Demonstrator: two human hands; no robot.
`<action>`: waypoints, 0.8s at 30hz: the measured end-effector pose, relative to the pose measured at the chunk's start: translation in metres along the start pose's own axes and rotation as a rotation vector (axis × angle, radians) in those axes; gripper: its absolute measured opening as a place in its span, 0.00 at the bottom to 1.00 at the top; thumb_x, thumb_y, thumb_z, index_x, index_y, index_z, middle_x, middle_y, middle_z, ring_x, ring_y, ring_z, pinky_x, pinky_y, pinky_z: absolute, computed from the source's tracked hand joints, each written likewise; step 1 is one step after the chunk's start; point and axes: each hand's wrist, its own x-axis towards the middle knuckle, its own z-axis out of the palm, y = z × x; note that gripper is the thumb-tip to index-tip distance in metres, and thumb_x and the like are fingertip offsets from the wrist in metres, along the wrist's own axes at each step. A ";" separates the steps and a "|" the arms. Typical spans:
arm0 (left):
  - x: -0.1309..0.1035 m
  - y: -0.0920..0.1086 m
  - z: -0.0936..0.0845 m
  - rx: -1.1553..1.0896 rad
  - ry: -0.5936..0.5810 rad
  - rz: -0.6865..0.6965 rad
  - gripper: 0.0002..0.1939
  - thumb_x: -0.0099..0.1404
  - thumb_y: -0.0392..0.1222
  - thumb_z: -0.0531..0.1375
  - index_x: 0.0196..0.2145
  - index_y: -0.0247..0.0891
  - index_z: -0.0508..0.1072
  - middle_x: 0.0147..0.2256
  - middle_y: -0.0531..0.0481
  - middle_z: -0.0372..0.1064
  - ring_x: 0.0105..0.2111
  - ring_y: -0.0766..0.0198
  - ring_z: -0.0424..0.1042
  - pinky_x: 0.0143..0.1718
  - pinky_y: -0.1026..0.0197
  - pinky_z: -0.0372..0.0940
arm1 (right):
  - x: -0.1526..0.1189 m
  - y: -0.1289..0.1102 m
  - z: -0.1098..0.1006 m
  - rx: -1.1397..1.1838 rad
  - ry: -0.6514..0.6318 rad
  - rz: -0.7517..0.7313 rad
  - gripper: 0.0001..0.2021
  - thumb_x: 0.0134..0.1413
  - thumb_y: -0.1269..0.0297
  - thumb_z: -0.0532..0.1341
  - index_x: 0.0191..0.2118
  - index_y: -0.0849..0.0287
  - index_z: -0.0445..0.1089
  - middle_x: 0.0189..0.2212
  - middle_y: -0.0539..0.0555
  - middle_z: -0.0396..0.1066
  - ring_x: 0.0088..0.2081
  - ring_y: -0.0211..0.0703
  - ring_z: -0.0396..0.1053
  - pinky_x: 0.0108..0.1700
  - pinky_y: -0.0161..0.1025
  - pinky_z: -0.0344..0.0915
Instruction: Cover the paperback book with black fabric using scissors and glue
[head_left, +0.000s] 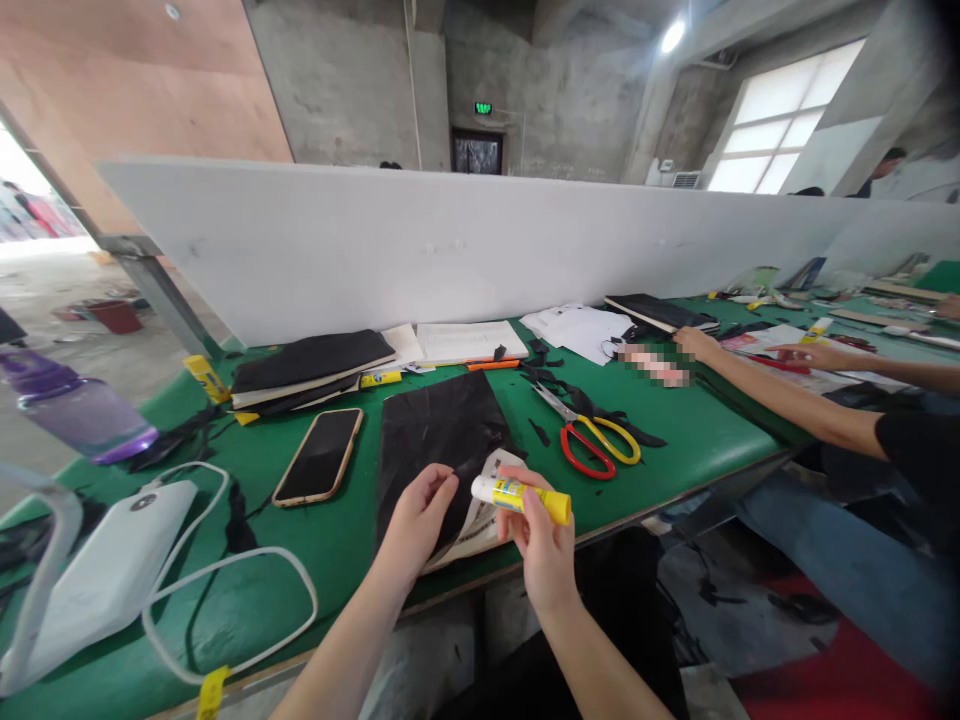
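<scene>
A black sheet (431,425) lies on the green table over printed paper (480,525), whose patterned edge shows at the lower right. On the sheet's near part rests my left hand (420,510), thumb and fingers pinched at the black material. My right hand (536,530) grips a yellow glue stick (521,497), its white end pointing left above the printed paper. Scissors (589,440) with red and yellow handles lie to the right of the sheet, blades apart. To the left is a phone (321,457) with a dark screen.
A white power bank (124,560) with a looped cable and a purple bottle (82,405) are at the left. Black-covered stacks (315,362) and white papers (581,328) line the white partition (450,240). A person's arms (787,385) reach in from the right.
</scene>
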 end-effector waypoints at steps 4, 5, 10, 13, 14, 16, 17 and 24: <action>-0.001 0.002 -0.004 -0.113 0.023 -0.055 0.16 0.60 0.55 0.55 0.34 0.38 0.68 0.27 0.55 0.68 0.29 0.66 0.67 0.31 0.65 0.61 | 0.008 -0.013 0.006 -0.086 -0.113 0.052 0.15 0.54 0.52 0.57 0.40 0.57 0.69 0.16 0.47 0.62 0.19 0.37 0.60 0.23 0.35 0.56; -0.001 0.002 -0.004 -0.132 0.021 -0.065 0.17 0.60 0.54 0.55 0.37 0.38 0.68 0.29 0.54 0.70 0.31 0.65 0.69 0.33 0.65 0.63 | 0.010 -0.016 0.008 -0.110 -0.128 0.065 0.14 0.54 0.53 0.57 0.41 0.57 0.69 0.16 0.46 0.62 0.19 0.37 0.60 0.23 0.35 0.57; -0.001 -0.001 -0.006 -0.306 -0.009 -0.128 0.23 0.57 0.51 0.59 0.47 0.35 0.71 0.42 0.46 0.75 0.41 0.59 0.72 0.44 0.59 0.66 | 0.022 -0.019 0.015 -0.270 -0.094 0.000 0.11 0.49 0.55 0.62 0.33 0.57 0.69 0.26 0.51 0.68 0.26 0.39 0.65 0.28 0.36 0.61; -0.001 -0.001 -0.007 -0.435 -0.024 -0.167 0.21 0.56 0.48 0.61 0.46 0.36 0.73 0.43 0.47 0.75 0.43 0.60 0.73 0.48 0.58 0.64 | 0.027 -0.013 0.016 -0.356 -0.097 -0.059 0.11 0.50 0.56 0.60 0.37 0.57 0.68 0.28 0.51 0.68 0.26 0.39 0.65 0.28 0.36 0.62; -0.001 -0.001 -0.007 -0.465 -0.038 -0.178 0.21 0.56 0.46 0.61 0.46 0.36 0.73 0.43 0.47 0.76 0.43 0.60 0.73 0.49 0.58 0.64 | 0.029 -0.011 0.016 -0.383 -0.102 -0.082 0.11 0.50 0.57 0.60 0.39 0.56 0.68 0.29 0.51 0.69 0.25 0.38 0.65 0.28 0.36 0.63; -0.001 0.000 -0.008 -0.510 -0.085 -0.187 0.21 0.54 0.42 0.61 0.47 0.37 0.73 0.43 0.48 0.76 0.43 0.61 0.73 0.50 0.58 0.63 | 0.029 -0.006 0.014 -0.446 -0.123 -0.132 0.10 0.51 0.59 0.59 0.39 0.56 0.68 0.29 0.51 0.70 0.24 0.37 0.64 0.27 0.36 0.62; -0.001 0.000 -0.008 -0.525 -0.111 -0.184 0.21 0.53 0.40 0.61 0.47 0.38 0.73 0.44 0.49 0.75 0.44 0.61 0.73 0.51 0.58 0.63 | 0.029 -0.005 0.014 -0.482 -0.139 -0.155 0.09 0.51 0.60 0.59 0.38 0.55 0.68 0.28 0.50 0.70 0.23 0.37 0.63 0.26 0.36 0.62; 0.001 -0.005 -0.010 -0.554 -0.175 -0.146 0.29 0.49 0.31 0.58 0.52 0.37 0.70 0.46 0.47 0.74 0.45 0.59 0.72 0.53 0.55 0.61 | 0.025 0.009 0.016 -0.656 -0.227 -0.383 0.09 0.52 0.63 0.59 0.39 0.55 0.71 0.31 0.53 0.75 0.32 0.44 0.73 0.37 0.40 0.69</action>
